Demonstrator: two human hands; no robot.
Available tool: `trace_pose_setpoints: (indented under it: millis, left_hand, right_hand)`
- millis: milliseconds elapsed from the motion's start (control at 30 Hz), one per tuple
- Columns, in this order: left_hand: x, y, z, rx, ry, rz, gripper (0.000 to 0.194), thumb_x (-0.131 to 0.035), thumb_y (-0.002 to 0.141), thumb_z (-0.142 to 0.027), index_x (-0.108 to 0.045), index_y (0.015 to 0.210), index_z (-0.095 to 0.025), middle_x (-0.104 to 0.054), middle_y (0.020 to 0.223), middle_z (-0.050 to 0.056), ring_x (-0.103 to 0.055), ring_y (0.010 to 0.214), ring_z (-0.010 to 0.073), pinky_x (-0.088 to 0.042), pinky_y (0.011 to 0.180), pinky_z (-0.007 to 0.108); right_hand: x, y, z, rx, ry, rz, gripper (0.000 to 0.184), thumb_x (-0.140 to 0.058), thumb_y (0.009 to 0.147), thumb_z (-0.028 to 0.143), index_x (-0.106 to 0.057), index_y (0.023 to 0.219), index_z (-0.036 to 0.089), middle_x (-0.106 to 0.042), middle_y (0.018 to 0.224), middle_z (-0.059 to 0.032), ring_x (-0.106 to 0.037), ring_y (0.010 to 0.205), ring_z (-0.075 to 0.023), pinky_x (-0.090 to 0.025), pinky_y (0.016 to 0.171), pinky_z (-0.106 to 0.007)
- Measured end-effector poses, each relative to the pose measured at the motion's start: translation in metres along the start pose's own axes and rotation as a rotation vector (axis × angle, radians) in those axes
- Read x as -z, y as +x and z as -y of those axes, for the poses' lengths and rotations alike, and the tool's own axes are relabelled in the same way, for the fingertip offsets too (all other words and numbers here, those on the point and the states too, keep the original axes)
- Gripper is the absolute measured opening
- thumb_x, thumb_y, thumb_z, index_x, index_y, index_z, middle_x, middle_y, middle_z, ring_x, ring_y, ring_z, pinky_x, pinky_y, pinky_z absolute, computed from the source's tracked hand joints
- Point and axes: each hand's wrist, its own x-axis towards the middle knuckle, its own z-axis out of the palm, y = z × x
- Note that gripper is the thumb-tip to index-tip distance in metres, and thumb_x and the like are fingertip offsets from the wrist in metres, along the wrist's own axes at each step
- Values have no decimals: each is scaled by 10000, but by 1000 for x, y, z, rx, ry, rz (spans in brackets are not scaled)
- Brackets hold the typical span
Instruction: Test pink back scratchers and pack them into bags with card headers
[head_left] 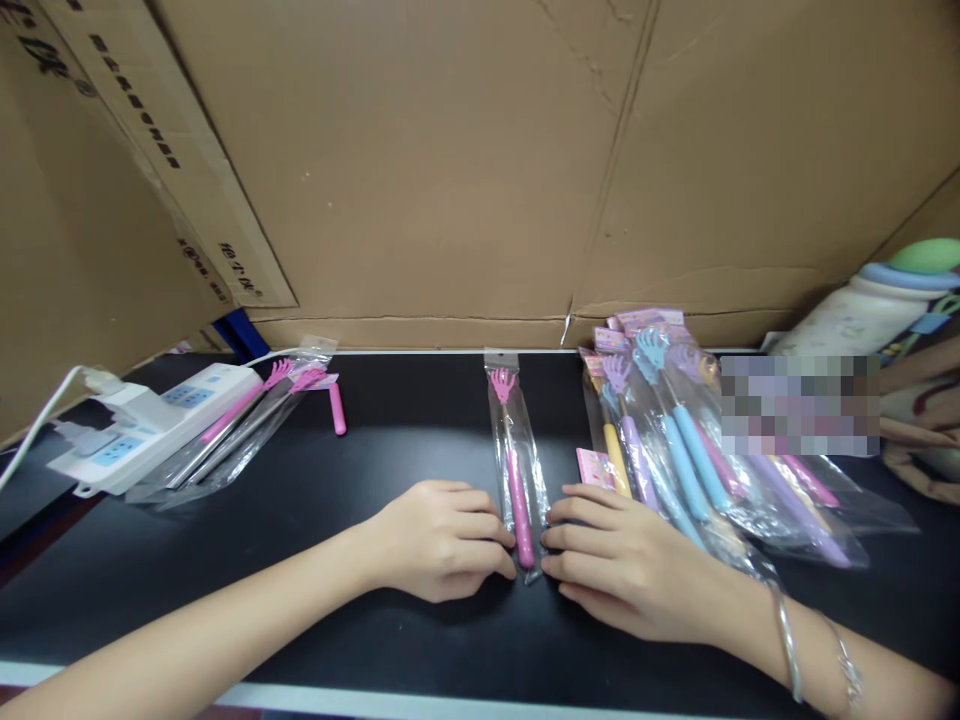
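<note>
A pink back scratcher [517, 500] in a clear plastic bag [532, 480] lies upright in front of me on the black table, its claw end pointing away. My left hand [454, 542] rests at the bag's left edge near the handle, fingers bent loosely and holding nothing. On the opposite side, my right hand [619, 560] lies palm down with its fingers apart, the tips at the bag's right edge. Just beyond that hand is a pile of bagged back scratchers in blue, purple, yellow and pink, including a blue back scratcher [701, 465]. Both thumbs are mostly hidden.
A white power strip [161, 425] with plugs stands at the left. Beside it lie pink back scratcher parts in plastic and a loose pink handle [337, 410]. Cardboard [420, 160] walls the back. A white bottle [847, 310] and a brown bag [922, 410] are at the right.
</note>
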Motion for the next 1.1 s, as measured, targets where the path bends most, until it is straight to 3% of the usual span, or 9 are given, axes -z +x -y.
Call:
trace_pose_setpoints:
  millis: [467,800,1100]
  left_hand:
    - [2,0,-1,102,-139,-29,257,-461,794,-86,-645,890,-238,-711,821,-53,-606,814,108,-465,688,208]
    - [4,3,-1,104,-92,93,246,-454,813,-120,-640,900,-254,-668,836,-35,-569,748,98,-420,646,218]
    - [5,4,0,96,-92,84,244,-448,813,-108,-629,890,-253,-664,845,-42,-554,738,100,-400,625,220]
  right_hand:
    - [5,1,1,-75,111,76,155,-474,874,159,-626,894,183,-635,869,-35,-521,930,-151,-397,824,-322]
    - [5,1,1,-113,136,122,155,-458,888,183,-612,900,190,-616,869,-35,-520,879,-141,-403,794,-296]
    - [3,0,1,-116,109,143,201,-425,894,156,-622,916,191,-613,866,-39,-518,882,-146,-406,790,-303]
